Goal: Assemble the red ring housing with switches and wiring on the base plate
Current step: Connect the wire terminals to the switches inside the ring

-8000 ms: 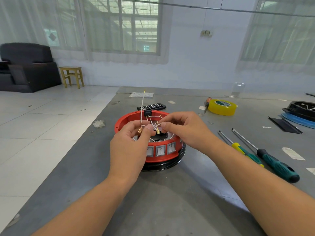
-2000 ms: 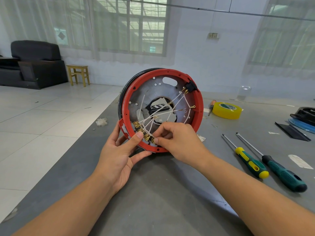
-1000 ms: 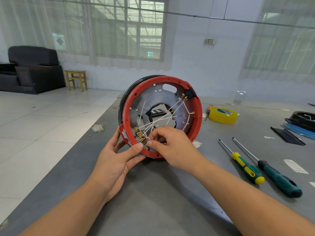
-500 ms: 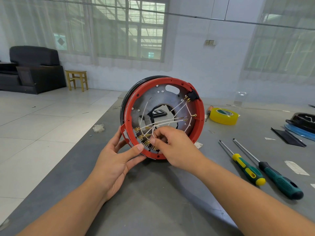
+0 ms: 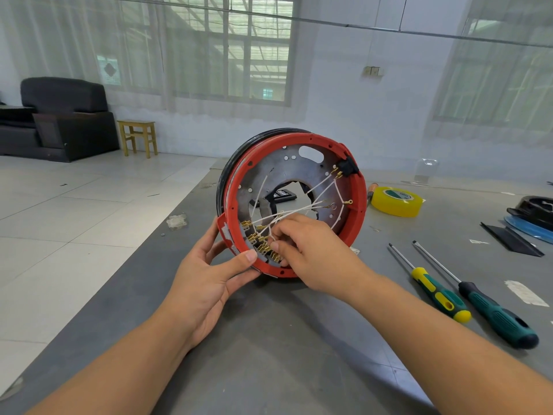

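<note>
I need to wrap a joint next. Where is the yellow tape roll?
In the head view the yellow tape roll lies flat on the grey table, on the right, just beyond the tilted red ring housing and farther back than the two screwdrivers.

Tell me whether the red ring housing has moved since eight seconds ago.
Yes. The red ring housing lay flat on the table then; now it stands tilted up on edge, left hand gripping its rim.

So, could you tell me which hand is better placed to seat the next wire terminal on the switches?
Right hand: its fingertips already pinch the white wires at the brass terminals, while the left hand steadies the tilted red ring housing.
</note>
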Demonstrator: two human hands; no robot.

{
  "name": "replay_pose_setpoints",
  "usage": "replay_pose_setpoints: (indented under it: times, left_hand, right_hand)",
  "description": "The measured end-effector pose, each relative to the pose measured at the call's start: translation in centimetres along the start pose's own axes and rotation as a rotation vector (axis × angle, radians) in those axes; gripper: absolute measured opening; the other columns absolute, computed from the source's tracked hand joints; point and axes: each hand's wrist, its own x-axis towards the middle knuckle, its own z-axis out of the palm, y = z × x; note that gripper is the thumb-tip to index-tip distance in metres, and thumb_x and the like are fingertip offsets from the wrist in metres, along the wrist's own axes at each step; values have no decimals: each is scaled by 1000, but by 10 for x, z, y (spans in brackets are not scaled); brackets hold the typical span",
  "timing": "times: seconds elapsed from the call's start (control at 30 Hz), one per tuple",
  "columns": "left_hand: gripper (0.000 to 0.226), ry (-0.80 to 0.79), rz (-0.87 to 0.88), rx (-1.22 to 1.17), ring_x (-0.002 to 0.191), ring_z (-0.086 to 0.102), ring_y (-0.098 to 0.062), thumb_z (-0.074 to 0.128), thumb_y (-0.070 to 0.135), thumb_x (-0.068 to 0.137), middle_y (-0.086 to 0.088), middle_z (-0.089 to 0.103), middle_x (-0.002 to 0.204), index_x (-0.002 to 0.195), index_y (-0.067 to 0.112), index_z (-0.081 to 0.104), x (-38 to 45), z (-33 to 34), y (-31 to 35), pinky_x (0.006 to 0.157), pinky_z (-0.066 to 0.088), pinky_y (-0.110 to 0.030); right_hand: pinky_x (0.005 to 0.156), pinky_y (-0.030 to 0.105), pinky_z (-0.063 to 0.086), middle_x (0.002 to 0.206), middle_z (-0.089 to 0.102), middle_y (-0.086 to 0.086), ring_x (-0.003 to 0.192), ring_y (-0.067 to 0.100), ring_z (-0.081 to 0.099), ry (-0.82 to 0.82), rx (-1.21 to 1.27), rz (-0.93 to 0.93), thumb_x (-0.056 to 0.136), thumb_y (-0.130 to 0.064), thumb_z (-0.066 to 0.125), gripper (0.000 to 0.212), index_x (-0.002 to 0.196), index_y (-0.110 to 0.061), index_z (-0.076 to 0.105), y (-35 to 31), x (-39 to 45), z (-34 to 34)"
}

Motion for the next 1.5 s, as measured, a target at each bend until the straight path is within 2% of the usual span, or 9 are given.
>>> replay_pose_setpoints:
  times: [0.17, 0.27, 0.4, 0.57, 0.63, 0.8, 0.93, 1.1, 1.5]
  left_hand:
    - [73, 10, 0, 0, 107, 76, -38, 88, -1, 57, -5, 73, 124, 120, 35, 75, 0, 0, 1, 75, 66, -43]
    - [81, 12, 2, 6, 107, 76, -38, 91, 3, 51, -5, 74, 124, 123, 34, 74, -2, 1, 0, 75, 66, -43]
    - [89, 18, 4, 10, 109, 75, -38, 91, 2, 51, -8, 65, 136, 131, 35, 67, -3, 1, -2, 76, 66, -44]
    - [92, 26, -4, -9, 108, 75, -38, 92, 1, 50, -11, 61, 139, 131, 36, 64, -1, -2, -3, 75, 66, -45]
    - [93, 33, -7, -21, 108, 75, -39, 90, -2, 54, -12, 60, 140, 135, 34, 61, 0, -3, -3, 76, 66, -46]
    - [92, 44, -3, -23, 107, 76, -38, 89, -2, 57, -14, 62, 139, 136, 34, 60, 2, -6, -6, 76, 66, -45]
    - [91, 48, -4, -22, 107, 76, -38, 89, -3, 58, -15, 62, 138, 136, 34, 59, 4, -7, -6, 75, 66, -44]
    - [92, 54, -3, -13, 107, 76, -38, 90, -2, 57, -15, 61, 139, 136, 34, 60, 4, -9, -7, 76, 66, -44]
    - [92, 51, -7, 11, 105, 76, -38, 90, -1, 56, -15, 61, 138, 135, 35, 59, 4, -8, -7, 74, 66, -43]
  right_hand:
    - [78, 29, 49, 96, 50, -9, 80, 8, 51, -9, -43, -28, 103, -19, 58, 9, 97, -15, 64, -1, 1, 0]
    - [77, 25, 43, 94, 49, -10, 83, 9, 49, -11, -58, -39, 102, -20, 59, 9, 97, -15, 65, -1, 1, 0]
    - [78, 26, 44, 94, 50, -11, 86, 9, 50, -3, -86, -36, 101, -23, 60, 9, 98, -17, 66, 1, 2, 2]
    - [69, 9, 40, 87, 57, -13, 80, 5, 56, 81, 35, 61, 94, -24, 71, 3, 93, -21, 70, 3, 1, 8]
    - [69, 7, 44, 85, 61, -15, 83, 1, 59, 127, 129, 122, 92, -24, 74, 3, 90, -22, 72, 4, 0, 11]
    - [64, 18, 54, 80, 68, -11, 71, 9, 68, 174, 339, 236, 94, -26, 72, 9, 85, -27, 70, 8, -3, 19]
    - [66, 11, 46, 84, 66, -12, 74, 5, 62, 272, 372, 215, 93, -21, 73, 11, 84, -26, 70, 6, -7, 31]
    - [69, 11, 47, 88, 66, -13, 82, 5, 63, 310, 358, 208, 94, -22, 73, 10, 87, -28, 70, 4, -9, 37]
    - [71, 11, 45, 85, 63, -14, 82, 4, 60, 233, 255, 181, 93, -22, 73, 6, 88, -25, 72, 0, -7, 26]
